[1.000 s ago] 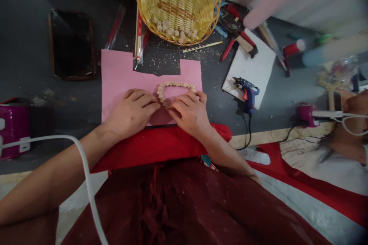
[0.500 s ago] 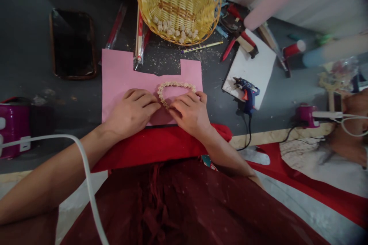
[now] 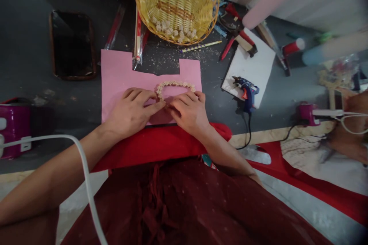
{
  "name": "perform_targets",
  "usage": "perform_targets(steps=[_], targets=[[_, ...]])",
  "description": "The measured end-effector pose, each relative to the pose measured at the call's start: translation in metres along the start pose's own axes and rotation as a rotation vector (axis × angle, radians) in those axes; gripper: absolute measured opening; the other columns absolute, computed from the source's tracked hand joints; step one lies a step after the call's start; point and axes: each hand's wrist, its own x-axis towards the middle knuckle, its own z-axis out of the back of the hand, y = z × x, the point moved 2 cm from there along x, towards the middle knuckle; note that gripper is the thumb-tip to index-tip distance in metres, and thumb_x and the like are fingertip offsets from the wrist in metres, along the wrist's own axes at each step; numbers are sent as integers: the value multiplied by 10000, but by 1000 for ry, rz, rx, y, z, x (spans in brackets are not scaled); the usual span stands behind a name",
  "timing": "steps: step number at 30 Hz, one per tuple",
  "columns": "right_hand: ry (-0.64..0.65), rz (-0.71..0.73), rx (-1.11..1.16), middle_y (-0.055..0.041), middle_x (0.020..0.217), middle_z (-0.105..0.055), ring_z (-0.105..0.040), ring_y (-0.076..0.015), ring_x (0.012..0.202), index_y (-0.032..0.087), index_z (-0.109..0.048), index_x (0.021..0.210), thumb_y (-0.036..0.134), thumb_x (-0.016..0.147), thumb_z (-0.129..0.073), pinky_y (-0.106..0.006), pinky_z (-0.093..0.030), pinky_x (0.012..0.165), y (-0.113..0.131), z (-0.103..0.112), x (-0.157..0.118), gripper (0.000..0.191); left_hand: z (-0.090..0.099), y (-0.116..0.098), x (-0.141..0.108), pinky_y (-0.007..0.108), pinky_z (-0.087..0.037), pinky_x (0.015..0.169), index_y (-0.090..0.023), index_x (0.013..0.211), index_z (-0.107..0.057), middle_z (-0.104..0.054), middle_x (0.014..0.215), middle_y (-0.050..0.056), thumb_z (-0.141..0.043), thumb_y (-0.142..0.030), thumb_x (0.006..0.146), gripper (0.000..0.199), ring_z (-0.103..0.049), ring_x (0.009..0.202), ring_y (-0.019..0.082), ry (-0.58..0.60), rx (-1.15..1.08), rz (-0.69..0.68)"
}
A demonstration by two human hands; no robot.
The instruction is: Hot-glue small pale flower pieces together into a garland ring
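Head view, and out left a white cable (image 3: 83,157) looped across the forearm, a likely snag! Between phone (image 3: 71,44) and pink sheet (image 3: 115,80), the desk (image 3: 77,103) offered a strip of room. Left hand (image 3: 133,109): thumb and forefinger narrow at the knobbly loop (image 3: 175,83), pinch unclear. The loop lay on the sheet, near the desk's front edge; an uneven tug could have bent it. Right hand (image 3: 189,111): fingers curled over its right side, grip hidden. Beyond a gap, the glue gun's (image 3: 249,95) cord (image 3: 250,134) crossed the front edge, easily caught by an elbow!
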Motion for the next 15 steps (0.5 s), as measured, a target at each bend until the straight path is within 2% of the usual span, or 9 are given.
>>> perform_targets(steps=[9, 15], targets=[[8, 2, -10, -17, 996, -717, -551, -212, 992, 226, -653, 915, 333, 965, -558, -435, -281, 943, 1, 0, -1, 152, 5, -2, 2, 495, -521, 912, -272, 1213, -680, -659, 1207, 102, -533, -120, 874, 399, -614, 1090, 310, 33, 5, -31], [11, 1, -7, -22, 1016, -721, -549, -213, 998, 224, -658, 926, 326, 972, -543, -436, -295, 929, 1, 1, -1, 160, 5, -1, 2, 515, -509, 928, -275, 1219, -680, -657, 1228, 108, -545, -99, 855, 426, -615, 1118, 322, 59, -43, -13]])
